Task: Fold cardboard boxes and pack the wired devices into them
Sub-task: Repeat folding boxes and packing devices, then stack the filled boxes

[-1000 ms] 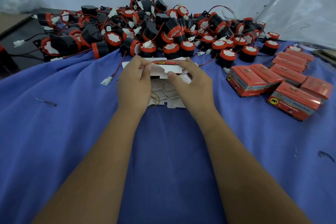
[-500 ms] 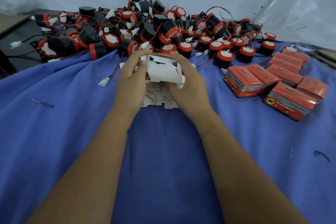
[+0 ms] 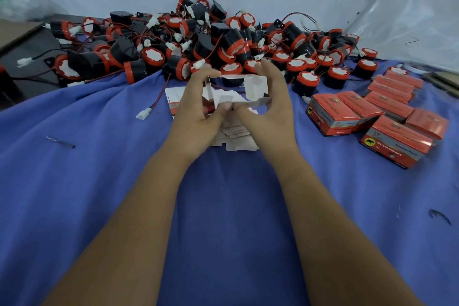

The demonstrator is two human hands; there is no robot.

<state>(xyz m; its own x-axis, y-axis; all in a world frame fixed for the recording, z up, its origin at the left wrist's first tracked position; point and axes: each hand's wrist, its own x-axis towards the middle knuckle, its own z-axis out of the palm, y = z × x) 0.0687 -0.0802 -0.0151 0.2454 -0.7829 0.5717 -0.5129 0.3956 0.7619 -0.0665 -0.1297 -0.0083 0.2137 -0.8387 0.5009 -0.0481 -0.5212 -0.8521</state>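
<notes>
A: What is being worked on?

B: A thin white-lined cardboard box blank with an orange printed outside [image 3: 238,89], half opened into a sleeve and held up above the blue cloth-covered table [image 3: 99,181], just in front of the heap of devices.

A: How is it held?

B: The left hand [image 3: 198,104] has its fingers curled round the left end, thumb underneath. The right hand [image 3: 270,107] grasps the right end, fingers over the far wall and thumb at the near lower edge. The two thumbs almost meet under the sleeve.

A: How will it behave?

B: I judge it very light and springy, stiff only along its creases. The panels would buckle if squeezed in the middle, so the corners and scored edges are the places to hold, with the loose flaps pushed in by fingertip.

A: What lies below?

B: A stack of flat white box blanks [image 3: 236,136], partly hidden by the hands.

A: And further out?

B: Behind, a pile of round black wired devices with orange rims and white faces [image 3: 223,45], their red and black leads ending in white plugs; they look tangled, so lifting one may drag others. To the right, finished orange boxes [image 3: 367,114] sit close together.
</notes>
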